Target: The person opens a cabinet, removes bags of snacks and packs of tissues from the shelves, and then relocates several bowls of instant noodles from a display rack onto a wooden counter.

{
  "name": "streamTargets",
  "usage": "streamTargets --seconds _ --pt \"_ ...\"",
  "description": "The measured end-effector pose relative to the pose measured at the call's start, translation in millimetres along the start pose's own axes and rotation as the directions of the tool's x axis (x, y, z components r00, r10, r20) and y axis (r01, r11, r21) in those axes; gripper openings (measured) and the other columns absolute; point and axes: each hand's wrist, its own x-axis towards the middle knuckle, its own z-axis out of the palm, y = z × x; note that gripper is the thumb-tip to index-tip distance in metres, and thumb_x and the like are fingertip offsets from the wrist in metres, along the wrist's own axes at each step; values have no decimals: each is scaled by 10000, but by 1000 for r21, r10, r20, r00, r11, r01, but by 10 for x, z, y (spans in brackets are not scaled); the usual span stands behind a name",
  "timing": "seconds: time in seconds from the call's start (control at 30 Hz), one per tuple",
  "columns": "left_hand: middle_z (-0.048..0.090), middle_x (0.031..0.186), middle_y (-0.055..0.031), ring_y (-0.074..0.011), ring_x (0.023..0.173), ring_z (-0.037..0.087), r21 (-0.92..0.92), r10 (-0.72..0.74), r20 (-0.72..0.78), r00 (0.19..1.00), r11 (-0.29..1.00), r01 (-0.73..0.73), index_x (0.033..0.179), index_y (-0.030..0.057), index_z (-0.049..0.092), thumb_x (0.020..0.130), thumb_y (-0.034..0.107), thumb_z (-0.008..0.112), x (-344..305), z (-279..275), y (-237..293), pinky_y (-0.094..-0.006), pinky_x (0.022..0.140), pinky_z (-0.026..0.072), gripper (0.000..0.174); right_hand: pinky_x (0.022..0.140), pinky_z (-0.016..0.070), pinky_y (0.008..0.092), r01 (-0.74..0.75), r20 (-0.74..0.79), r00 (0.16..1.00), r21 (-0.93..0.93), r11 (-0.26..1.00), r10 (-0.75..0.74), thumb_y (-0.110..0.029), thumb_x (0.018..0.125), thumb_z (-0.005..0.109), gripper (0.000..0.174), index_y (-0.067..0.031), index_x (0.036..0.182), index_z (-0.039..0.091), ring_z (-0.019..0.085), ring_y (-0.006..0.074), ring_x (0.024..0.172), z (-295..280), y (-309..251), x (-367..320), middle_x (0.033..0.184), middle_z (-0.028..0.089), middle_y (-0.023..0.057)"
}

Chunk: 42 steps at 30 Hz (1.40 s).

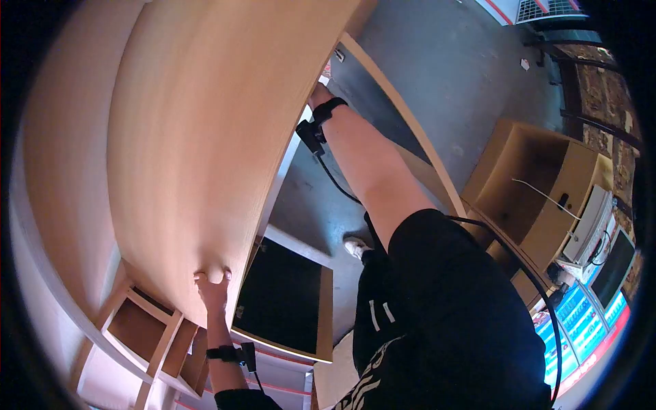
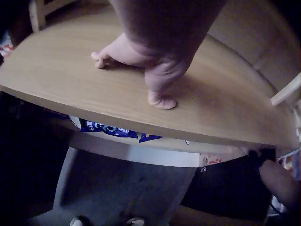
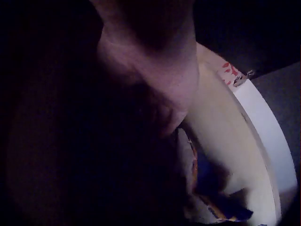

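My left hand [image 1: 213,287] rests on the wooden counter top [image 1: 178,137], thumb and fingertips spread and pressing on the wood, as the left wrist view [image 2: 157,70] also shows. Below the counter's edge my right hand [image 3: 155,84] reaches into the dark space under the top; the counter hides most of it in the head view. Beside its fingers, in the right wrist view, lies a blue package [image 3: 211,183] on a pale shelf [image 3: 235,136]. The fingers are in shadow, so any hold on something cannot be made out. Blue packages [image 2: 108,128] also show under the edge in the left wrist view.
An open cabinet door [image 1: 283,294] with a dark panel stands below the counter. Wooden shelving [image 1: 147,328] is at the lower left. At the right are a wooden cabinet [image 1: 526,178], a monitor [image 1: 613,266] and a cable [image 1: 547,294]. A shoe [image 1: 355,247] is on the grey floor.
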Motion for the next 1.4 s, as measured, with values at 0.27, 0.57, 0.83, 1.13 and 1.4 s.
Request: streamTargets --seconds 0.27,0.57,0.83,1.13,1.4 --pt "360 1349 -351 -466 1290 325 9 28 25 999 1000 -28 1338 -127 298 678 573 730 57 22 -68 -492 1067 302 1055 734 528 331 53 -159 984 -195 979 -85 -230 926 538 322 -7 1159 536 637 204 915 1 237 -298 1047 648 45" --pt "500 1226 -293 -413 1169 478 198 48 -217 975 980 -4 1239 -98 451 640 637 727 190 316 -184 -472 990 396 989 798 501 308 147 -143 915 -754 641 -378 -91 882 585 221 -9 1086 564 647 212 912 74 -149 -3154 991 648 135" --pt "324 1385 -315 -446 1321 287 -6 -100 -160 982 995 100 1401 -48 255 660 688 669 -77 210 81 -550 1067 248 1124 922 434 462 -647 -549 753 -719 -254 -363 -330 944 442 431 18 1200 448 599 423 964 -878 -717 -4067 1064 624 227" --pt "498 1242 -240 -387 1119 502 -479 -338 -639 691 878 -13 1320 -14 388 878 328 588 -1622 1059 -1001 -481 962 395 594 817 485 479 -203 -224 975 -887 -415 0 -418 923 450 486 28 1034 604 609 418 959 -866 -203 -4056 986 638 268" --pt "488 1305 -212 -387 1170 501 -396 -784 164 598 503 768 1338 10 357 942 456 401 -2880 2908 -2931 -470 982 403 598 632 583 350 -220 -218 975 -974 -52 -32 -390 931 481 481 61 1032 610 684 297 831 -33 1140 -3217 929 652 227"
